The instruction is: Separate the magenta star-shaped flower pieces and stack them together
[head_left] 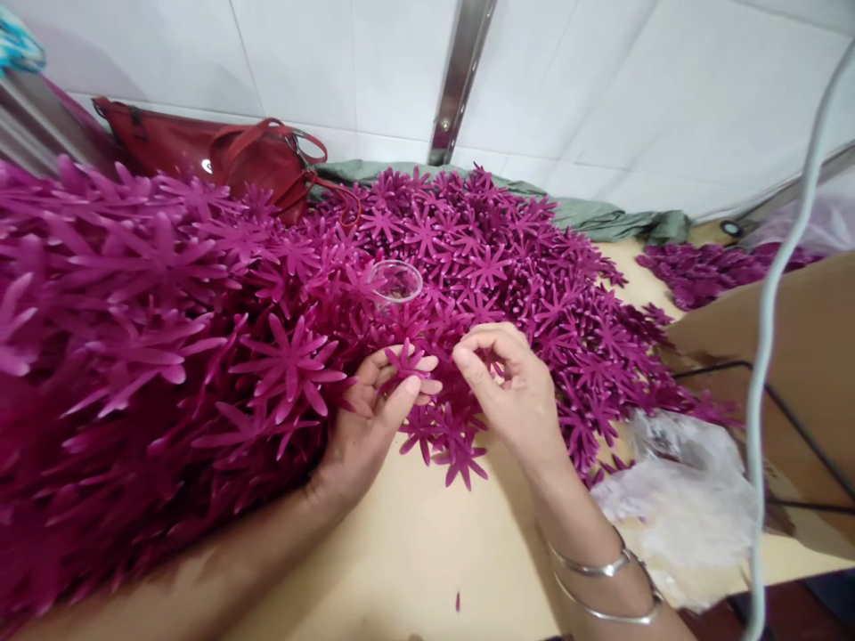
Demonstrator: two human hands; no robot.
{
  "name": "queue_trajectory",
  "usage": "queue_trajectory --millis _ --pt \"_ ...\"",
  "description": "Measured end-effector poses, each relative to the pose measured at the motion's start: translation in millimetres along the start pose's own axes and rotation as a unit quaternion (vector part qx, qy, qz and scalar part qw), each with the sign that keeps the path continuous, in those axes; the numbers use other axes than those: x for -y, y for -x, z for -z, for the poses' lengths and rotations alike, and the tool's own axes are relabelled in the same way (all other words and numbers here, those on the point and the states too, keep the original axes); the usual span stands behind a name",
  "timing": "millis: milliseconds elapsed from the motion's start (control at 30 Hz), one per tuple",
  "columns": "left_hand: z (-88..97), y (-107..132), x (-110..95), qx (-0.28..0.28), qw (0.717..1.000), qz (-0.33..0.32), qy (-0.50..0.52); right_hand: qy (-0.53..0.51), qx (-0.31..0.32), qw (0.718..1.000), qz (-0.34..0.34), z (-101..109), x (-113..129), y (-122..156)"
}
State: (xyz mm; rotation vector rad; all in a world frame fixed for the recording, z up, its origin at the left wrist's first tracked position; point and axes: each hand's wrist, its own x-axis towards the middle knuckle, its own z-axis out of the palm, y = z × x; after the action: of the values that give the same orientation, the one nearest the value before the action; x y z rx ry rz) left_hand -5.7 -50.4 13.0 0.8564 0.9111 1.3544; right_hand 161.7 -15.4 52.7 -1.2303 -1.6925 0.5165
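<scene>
A small magenta flower piece [404,361] with narrow petals is held between the thumb and fingers of my left hand [374,409]. Just right of it, my right hand [511,378] is closed in a pinch, thumb against forefinger; whatever may be between those fingertips is too small to make out. The two hands are apart, above the front edge of a big heap of magenta flower pieces [487,267]. Behind my hands a clear plastic cup [396,281] sits among the flowers. A few flower pieces [458,454] lie on the table below my fingers.
At the back left rests a red handbag [267,160] against the tiled wall. Crumpled clear plastic bags [681,499] lie at the right, beside a brown cardboard box [802,356]. A pale cable [765,356] hangs down the right side. One loose petal [458,601] is on the table [401,570].
</scene>
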Motion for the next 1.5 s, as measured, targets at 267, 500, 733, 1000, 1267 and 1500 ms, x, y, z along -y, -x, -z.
queue_trajectory --millis 267,500,733,1000,1267,1500 --pt "-7.6 5.5 -7.2 0.029 0.999 0.001 -0.035 -0.135 0.120 0.983 -0.037 -7.5 8.0 4.4" --pt "-2.4 5.7 -6.5 0.029 0.999 -0.006 -0.022 0.032 -0.071 0.995 0.066 10.8 29.6 11.6" --pt "4.1 -0.1 -0.3 0.055 0.997 0.027 -0.046 0.131 0.034 0.957 0.257 1.8 15.6 35.1" --pt "-3.4 -3.6 -2.7 0.060 0.996 0.016 -0.066 0.023 -0.028 0.998 0.050 -1.2 0.8 36.5" --pt "-3.3 -2.1 -0.5 0.054 0.995 0.041 -0.067 -0.128 0.053 0.990 -0.041 -5.2 6.6 38.8" --pt "-2.9 -3.1 0.7 0.055 0.996 0.019 -0.073 -0.211 0.069 0.965 -0.139 -2.4 -0.5 36.9"
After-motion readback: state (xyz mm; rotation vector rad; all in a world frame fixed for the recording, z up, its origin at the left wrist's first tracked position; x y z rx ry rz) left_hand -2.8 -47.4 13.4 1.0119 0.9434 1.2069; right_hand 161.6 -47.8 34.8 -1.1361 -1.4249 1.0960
